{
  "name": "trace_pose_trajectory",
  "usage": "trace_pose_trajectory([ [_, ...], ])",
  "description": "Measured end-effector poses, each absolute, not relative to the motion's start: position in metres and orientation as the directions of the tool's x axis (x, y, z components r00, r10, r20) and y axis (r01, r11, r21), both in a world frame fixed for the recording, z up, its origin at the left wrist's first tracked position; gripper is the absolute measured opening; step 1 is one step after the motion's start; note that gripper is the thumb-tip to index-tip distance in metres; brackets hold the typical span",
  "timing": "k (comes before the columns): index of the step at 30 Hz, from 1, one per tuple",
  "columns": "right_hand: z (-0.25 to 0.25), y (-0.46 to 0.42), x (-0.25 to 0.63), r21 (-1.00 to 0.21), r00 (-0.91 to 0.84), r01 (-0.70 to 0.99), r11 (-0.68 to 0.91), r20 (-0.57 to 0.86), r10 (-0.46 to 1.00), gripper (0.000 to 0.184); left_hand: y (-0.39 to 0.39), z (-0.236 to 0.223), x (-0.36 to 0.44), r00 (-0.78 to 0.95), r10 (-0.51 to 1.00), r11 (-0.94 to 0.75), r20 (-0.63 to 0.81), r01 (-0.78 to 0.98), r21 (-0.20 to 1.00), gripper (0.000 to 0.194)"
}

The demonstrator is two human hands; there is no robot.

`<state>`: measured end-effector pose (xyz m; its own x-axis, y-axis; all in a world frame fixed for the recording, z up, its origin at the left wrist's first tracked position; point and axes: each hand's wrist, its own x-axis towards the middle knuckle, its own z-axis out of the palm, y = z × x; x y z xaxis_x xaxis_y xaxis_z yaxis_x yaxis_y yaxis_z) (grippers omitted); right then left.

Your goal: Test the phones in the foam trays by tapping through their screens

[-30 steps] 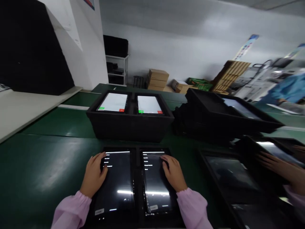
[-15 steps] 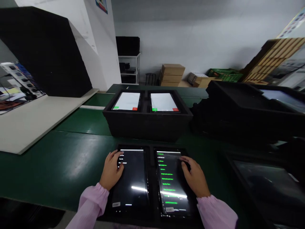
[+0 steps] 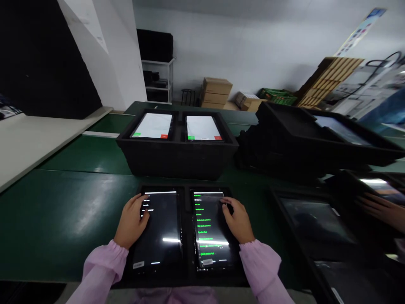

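Two tablets lie side by side in a black foam tray at the table's near edge. The left tablet shows a dark screen with a short white menu. On the right tablet is a list of mostly green text lines. My left hand rests over the left tablet's upper left edge, fingers apart, fingertips by the menu text. My right hand reaches over the right tablet's upper right edge, its fingers curved and apart at the screen. Neither hand grips anything.
Beyond, a black foam stack holds two tablets with white screens. To the right stand more black trays and a tray of dark tablets. A co-worker's hand is at a tablet on the far right. A white board lies left.
The view has swung to the right, so everything sits further left and a co-worker's hand has come into view. My hands keep their places at the two tablets.
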<state>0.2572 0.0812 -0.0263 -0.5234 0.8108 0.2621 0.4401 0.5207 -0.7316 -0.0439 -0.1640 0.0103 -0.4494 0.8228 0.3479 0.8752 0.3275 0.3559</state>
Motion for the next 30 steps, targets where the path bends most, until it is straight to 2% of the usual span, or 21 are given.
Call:
trace_pose_trajectory([
  [4, -0.029, 0.083, 0.255, -0.624, -0.548, 0.471, 0.623, 0.346, 0.761, 0.037, -0.163, 0.007, -0.048, -0.450, 0.803, 0.317, 0.391, 0.878, 0.358, 0.047],
  [7, -0.034, 0.084, 0.254, -0.546, -0.587, 0.501, 0.671, 0.356, 0.727, 0.042, -0.162, 0.005, -0.050, -0.498, 0.771, 0.350, 0.397, 0.852, 0.389, 0.049],
  [13, -0.044, 0.084, 0.257, -0.493, -0.595, 0.535, 0.686, 0.357, 0.720, 0.045, -0.162, 0.006, -0.044, -0.534, 0.772, 0.388, 0.346, 0.826, 0.408, 0.052],
  [25, -0.045, 0.085, 0.256, -0.560, -0.548, 0.510, 0.653, 0.373, 0.749, 0.044, -0.165, 0.004, -0.041, -0.526, 0.792, 0.417, 0.309, 0.837, 0.355, 0.055],
  [27, -0.046, 0.089, 0.253, -0.603, -0.528, 0.476, 0.640, 0.386, 0.756, 0.040, -0.165, 0.002, -0.044, -0.526, 0.784, 0.410, 0.331, 0.838, 0.361, 0.053],
  [30, -0.042, 0.096, 0.245, -0.733, -0.488, 0.363, 0.575, 0.376, 0.788, 0.032, -0.172, 0.000, -0.053, -0.510, 0.775, 0.380, 0.373, 0.848, 0.370, 0.052],
])
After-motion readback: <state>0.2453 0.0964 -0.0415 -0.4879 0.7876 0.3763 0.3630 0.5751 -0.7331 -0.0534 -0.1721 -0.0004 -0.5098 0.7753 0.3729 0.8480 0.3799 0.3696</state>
